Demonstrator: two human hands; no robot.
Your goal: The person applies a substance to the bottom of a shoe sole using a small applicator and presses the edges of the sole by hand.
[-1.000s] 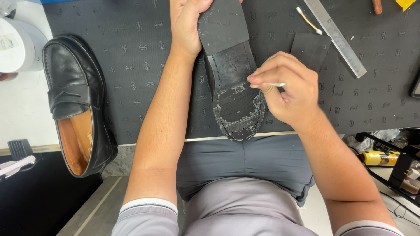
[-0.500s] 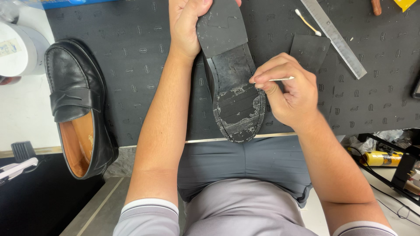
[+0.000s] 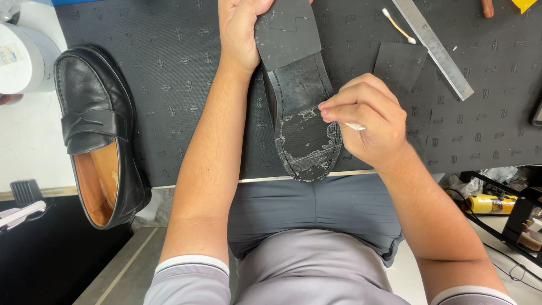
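I note the left hand (image 3: 240, 31) clasped around the forepart of an upturned black shoe (image 3: 296, 85), sole facing the camera, heel end toward the body. The heel area (image 3: 307, 138) is bare and rough, streaked with pale residue. The right hand (image 3: 370, 121) is closed in a pinch on a thin pale stick (image 3: 355, 126), fingertips (image 3: 327, 107) touching the heel's right edge; only a short end of the stick shows past the fingers.

Containers: a white round tub (image 3: 22, 56) stands at the left edge, partly cut off; I cannot tell its contents. A yellow can (image 3: 488, 203) lies on its side low at the right, among black frame parts.

Surface: a dark patterned rubber mat (image 3: 169, 85) covers the bench. On it, well left of the held shoe, rests the matching black loafer (image 3: 99, 133), upright, its tan lining visible. Just right of the held shoe lies a flat black rubber piece (image 3: 401, 62). Beyond that, a metal ruler (image 3: 437, 48) lies diagonally, with a cotton swab (image 3: 398, 25) beside it. Grey trousers (image 3: 316, 214) show below the bench edge.
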